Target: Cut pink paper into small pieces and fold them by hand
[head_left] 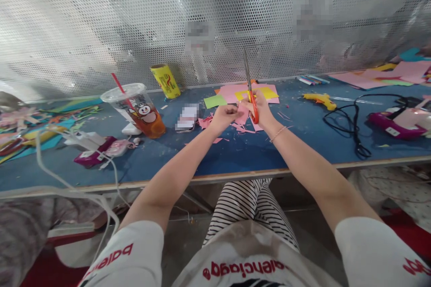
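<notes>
head view: small pink paper piece [241, 115] between the hands, about twelve o'clock; likely light, limp, easily creased, best pinched by an edge. left hand [223, 118]: fingers curled, at paper's nine o'clock; cannot tell if pinching. right hand [263, 108]: wrapped round orange-red-handled metal scissors [254, 108], blades toward twelve.

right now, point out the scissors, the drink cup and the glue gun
Scissors [248, 73]: head view, on the metal blades
Drink cup [144, 111]: head view, on the printed side
Glue gun [320, 100]: head view, on the yellow body
</notes>
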`<state>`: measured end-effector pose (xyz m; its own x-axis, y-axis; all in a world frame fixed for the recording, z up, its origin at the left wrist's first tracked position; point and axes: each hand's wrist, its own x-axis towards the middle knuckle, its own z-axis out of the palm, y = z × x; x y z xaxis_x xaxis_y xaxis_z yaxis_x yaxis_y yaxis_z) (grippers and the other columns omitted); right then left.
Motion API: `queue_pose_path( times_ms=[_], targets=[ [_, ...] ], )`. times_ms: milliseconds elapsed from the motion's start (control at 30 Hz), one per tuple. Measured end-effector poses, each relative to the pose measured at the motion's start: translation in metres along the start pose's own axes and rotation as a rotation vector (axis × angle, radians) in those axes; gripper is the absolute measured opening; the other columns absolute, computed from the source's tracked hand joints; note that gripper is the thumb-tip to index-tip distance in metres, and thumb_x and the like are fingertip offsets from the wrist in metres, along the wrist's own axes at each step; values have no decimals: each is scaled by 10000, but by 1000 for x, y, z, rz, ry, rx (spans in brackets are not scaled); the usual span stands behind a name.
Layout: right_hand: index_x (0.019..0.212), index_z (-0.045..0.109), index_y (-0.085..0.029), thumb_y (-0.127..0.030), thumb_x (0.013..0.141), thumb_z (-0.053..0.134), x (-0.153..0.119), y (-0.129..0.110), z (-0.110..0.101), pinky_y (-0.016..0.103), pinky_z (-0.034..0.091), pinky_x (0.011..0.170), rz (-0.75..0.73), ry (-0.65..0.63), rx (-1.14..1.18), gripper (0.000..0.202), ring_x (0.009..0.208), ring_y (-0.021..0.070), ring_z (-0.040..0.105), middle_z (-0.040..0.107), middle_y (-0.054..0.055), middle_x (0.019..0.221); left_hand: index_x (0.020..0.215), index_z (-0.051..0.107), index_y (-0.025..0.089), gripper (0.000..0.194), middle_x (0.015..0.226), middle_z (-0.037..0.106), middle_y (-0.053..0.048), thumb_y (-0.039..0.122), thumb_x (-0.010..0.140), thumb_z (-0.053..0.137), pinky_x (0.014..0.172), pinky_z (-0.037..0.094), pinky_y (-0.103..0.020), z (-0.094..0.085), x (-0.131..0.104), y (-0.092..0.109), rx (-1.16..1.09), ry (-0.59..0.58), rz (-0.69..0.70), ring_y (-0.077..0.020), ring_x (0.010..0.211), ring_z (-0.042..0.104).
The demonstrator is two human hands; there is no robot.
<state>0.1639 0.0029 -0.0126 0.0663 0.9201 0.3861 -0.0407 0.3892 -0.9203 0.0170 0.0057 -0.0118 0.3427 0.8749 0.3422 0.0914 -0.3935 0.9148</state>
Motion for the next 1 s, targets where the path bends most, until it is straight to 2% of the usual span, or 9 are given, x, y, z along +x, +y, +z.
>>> queue_pose_path(
  times_ms=[133, 233, 300, 400, 600, 700, 800, 867, 1000],
  targets=[
    [807, 345, -238, -436, 622, 733, 5, 3, -3, 192, 246, 334, 23, 13, -61, 473, 387, 36, 324, 442, -83, 615, 610, 665, 166, 32, 657, 571, 16, 182, 628, 686, 599, 374, -223, -13, 10, -7, 56, 204, 145, -86, 625, 496],
    [798, 335, -241, -473, 629, 719, 4, 5, -2, 185, 230, 331, 47, -25, -23, 479, 392, 37, 317, 457, -81, 617, 649, 704, 211, 183, 927, 609, -19, 66, 650, 593, 754, 413, -242, -25, 16, -8, 85, 334, 301, -125, 896, 548],
    [821, 340, -245, -514, 678, 664, -1, 2, 0, 187, 240, 331, 81, -70, 36, 445, 383, 39, 323, 495, -73, 636, 657, 710, 233, 260, 994, 591, -21, 29, 653, 549, 817, 411, -257, -28, 17, -7, 83, 383, 354, -132, 981, 532],
    [840, 353, -245, -524, 706, 630, -8, -3, 4, 192, 257, 331, 90, -100, 61, 415, 367, 38, 332, 513, -71, 637, 655, 705, 230, 276, 900, 613, -16, 28, 666, 516, 804, 420, -268, -26, 12, -1, 58, 336, 339, -121, 886, 559],
    [830, 344, -239, -340, 577, 736, -5, -3, 8, 192, 279, 357, 22, -65, 18, 477, 418, 44, 399, 549, -64, 689, 677, 672, 190, 195, 802, 650, -12, 64, 661, 523, 783, 436, -271, -17, 2, 9, 26, 245, 270, -126, 819, 587],
    [819, 338, -235, -302, 578, 714, -2, -1, 9, 189, 305, 397, 14, -26, 13, 452, 488, 67, 459, 551, -60, 661, 800, 607, 199, 152, 725, 615, 12, 111, 679, 580, 659, 436, -237, -15, 3, 6, -86, 250, 201, -99, 684, 567],
    [814, 346, -228, -281, 572, 714, -2, -1, 8, 191, 321, 418, 24, 3, 8, 444, 509, 69, 472, 557, -56, 665, 917, 524, 212, 299, 636, 570, 48, 183, 662, 678, 567, 399, -212, -12, 5, 3, -169, 260, 157, -70, 553, 510],
    [817, 357, -224, -293, 568, 724, -3, -3, 8, 193, 319, 410, 27, 4, 0, 449, 490, 64, 458, 555, -53, 668, 884, 529, 194, 300, 613, 561, 47, 216, 644, 708, 549, 385, -208, -10, 6, 2, -151, 228, 124, -67, 544, 502],
    [810, 372, -226, -383, 571, 755, -6, -6, 9, 200, 295, 367, 37, -33, -6, 478, 412, 47, 377, 501, -70, 619, 650, 529, 168, 207, 568, 523, 40, 270, 648, 708, 519, 359, -206, -9, 6, 3, -111, 219, 87, -61, 531, 473]
  ],
)
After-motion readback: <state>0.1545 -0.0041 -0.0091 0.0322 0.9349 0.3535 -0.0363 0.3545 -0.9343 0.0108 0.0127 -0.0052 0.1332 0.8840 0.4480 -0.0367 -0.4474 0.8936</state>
